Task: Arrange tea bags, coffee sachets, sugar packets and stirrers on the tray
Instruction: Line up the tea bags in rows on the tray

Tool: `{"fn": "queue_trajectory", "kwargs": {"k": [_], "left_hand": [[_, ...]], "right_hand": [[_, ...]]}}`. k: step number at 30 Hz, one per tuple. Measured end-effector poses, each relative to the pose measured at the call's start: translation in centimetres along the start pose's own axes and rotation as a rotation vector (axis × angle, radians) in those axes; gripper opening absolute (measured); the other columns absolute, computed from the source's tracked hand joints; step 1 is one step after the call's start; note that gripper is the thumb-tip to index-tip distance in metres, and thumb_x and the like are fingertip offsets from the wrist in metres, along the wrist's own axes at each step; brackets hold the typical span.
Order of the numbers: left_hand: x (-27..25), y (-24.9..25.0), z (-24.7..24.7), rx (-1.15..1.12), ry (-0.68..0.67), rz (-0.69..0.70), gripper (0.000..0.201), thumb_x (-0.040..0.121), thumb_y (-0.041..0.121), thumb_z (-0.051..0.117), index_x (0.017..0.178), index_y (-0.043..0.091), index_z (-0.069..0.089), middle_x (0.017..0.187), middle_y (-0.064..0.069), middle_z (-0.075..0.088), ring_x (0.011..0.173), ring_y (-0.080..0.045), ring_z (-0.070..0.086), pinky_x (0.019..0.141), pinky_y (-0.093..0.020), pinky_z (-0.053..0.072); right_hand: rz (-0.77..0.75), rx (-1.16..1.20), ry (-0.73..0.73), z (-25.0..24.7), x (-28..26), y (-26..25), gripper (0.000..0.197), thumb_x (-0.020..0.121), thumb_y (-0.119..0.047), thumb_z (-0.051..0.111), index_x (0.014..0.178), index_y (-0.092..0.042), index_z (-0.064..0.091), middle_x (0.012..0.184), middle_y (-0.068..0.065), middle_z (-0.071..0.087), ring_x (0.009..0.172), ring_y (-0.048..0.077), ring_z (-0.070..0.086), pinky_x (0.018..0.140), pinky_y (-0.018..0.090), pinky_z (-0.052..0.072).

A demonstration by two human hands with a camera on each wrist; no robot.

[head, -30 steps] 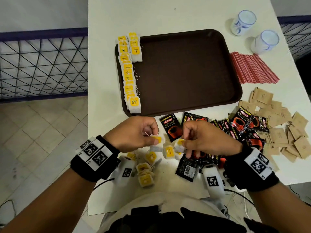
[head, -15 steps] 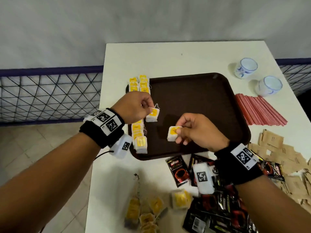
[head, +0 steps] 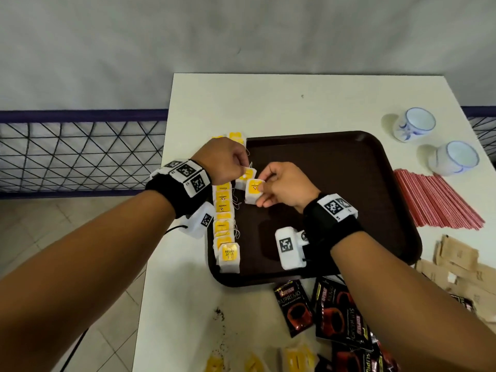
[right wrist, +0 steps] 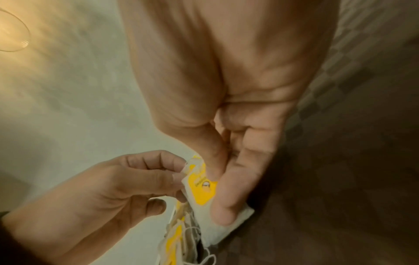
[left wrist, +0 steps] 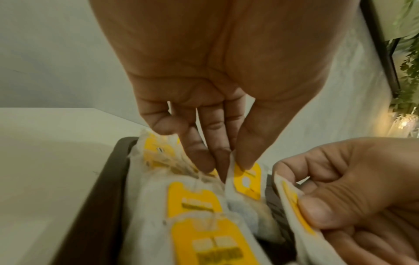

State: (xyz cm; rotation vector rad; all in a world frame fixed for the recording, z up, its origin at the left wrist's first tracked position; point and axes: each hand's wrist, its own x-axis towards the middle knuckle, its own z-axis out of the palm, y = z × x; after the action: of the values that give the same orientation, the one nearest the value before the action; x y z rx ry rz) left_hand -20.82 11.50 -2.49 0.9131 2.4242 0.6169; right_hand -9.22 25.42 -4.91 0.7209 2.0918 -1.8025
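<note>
I'm pinching one tea bag point(head: 247, 175) in my left hand point(head: 223, 160) and another point(head: 253, 191) in my right hand point(head: 285, 187), mid-frame over the tray point(head: 349, 183), probably starting a second row.

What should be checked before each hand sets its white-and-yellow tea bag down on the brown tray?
1. Left hand pinches a white-and-yellow tea bag: ok.
2. Right hand pinches its own tea bag: ok.
3. Both bags are over the dark brown plastic tray: ok.
4. Bare tray floor lies beside the row of tea bags along the left rim: ok.
5. Strings free of the row: cannot tell.
6. Black coffee sachets, red stirrers on tray: not ok, on the white table.
</note>
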Motion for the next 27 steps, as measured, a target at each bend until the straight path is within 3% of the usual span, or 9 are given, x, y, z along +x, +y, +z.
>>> {"fn": "queue_trajectory", "kwargs": {"k": [2,5,10,17,24,27], "left_hand": [[0.3,-0.3,-0.3,-0.003,0.038,-0.02,0.011,0.08,0.017,0.065,0.082,0.025,0.073,0.076,0.014,0.065,0.08,-0.01,0.059,0.072,-0.023,0.045],[0.5,-0.7,-0.8,0.002,0.079,-0.028,0.016,0.08,0.016,0.062,0.085,0.022,0.076,0.091,0.008,0.071,0.088,-0.011,0.061,0.075,-0.022,0.044],[0.8,-1.5,-1.0,0.038,0.116,-0.009,0.015,0.083,0.016,0.065,0.09,0.02,0.078,0.098,0.004,0.073,0.093,-0.011,0.062,0.077,-0.02,0.041],[1.2,-1.7,-0.8,0.037,0.143,0.049,0.013,0.085,0.017,0.068,0.094,0.019,0.078,0.093,0.003,0.073,0.082,-0.005,0.056,0.074,-0.019,0.039],[1.2,-1.8,-0.5,0.054,0.154,-0.012,0.011,0.083,0.027,0.073,0.091,0.019,0.075,0.082,0.008,0.063,0.088,-0.015,0.062,0.078,-0.026,0.047],[-0.1,-1.7,-0.7,0.046,0.195,-0.023,0.014,0.085,0.032,0.07,0.091,0.02,0.073,0.079,0.008,0.061,0.084,-0.014,0.06,0.074,-0.025,0.044]], "right_hand": [[-0.005,-0.004,0.001,0.3,0.5,-0.3,0.012,0.093,0.008,0.057,0.093,-0.003,0.054,0.069,0.02,0.064,0.048,0.016,0.068,0.043,0.022,0.052],[-0.018,-0.006,0.006,0.7,1.2,-0.6,0.011,0.093,0.008,0.058,0.093,-0.002,0.054,0.067,0.017,0.063,0.046,0.015,0.067,0.042,0.022,0.051],[-0.038,-0.002,0.038,1.4,2.2,-1.0,0.012,0.092,0.008,0.06,0.091,-0.003,0.054,0.067,0.017,0.062,0.046,0.016,0.066,0.042,0.023,0.051],[-0.034,-0.063,0.104,1.9,3.3,-1.1,0.015,0.089,0.005,0.063,0.084,-0.007,0.056,0.065,0.017,0.064,0.05,0.023,0.067,0.043,0.025,0.05],[-0.023,-0.133,0.167,2.4,3.8,-1.1,0.012,0.085,0.003,0.063,0.084,-0.007,0.057,0.059,0.014,0.067,0.05,0.025,0.068,0.042,0.025,0.046],[-0.03,-0.189,0.211,2.5,2.9,-1.6,0.011,0.082,-0.005,0.066,0.083,-0.011,0.058,0.057,0.012,0.068,0.052,0.027,0.067,0.041,0.026,0.042]]}}
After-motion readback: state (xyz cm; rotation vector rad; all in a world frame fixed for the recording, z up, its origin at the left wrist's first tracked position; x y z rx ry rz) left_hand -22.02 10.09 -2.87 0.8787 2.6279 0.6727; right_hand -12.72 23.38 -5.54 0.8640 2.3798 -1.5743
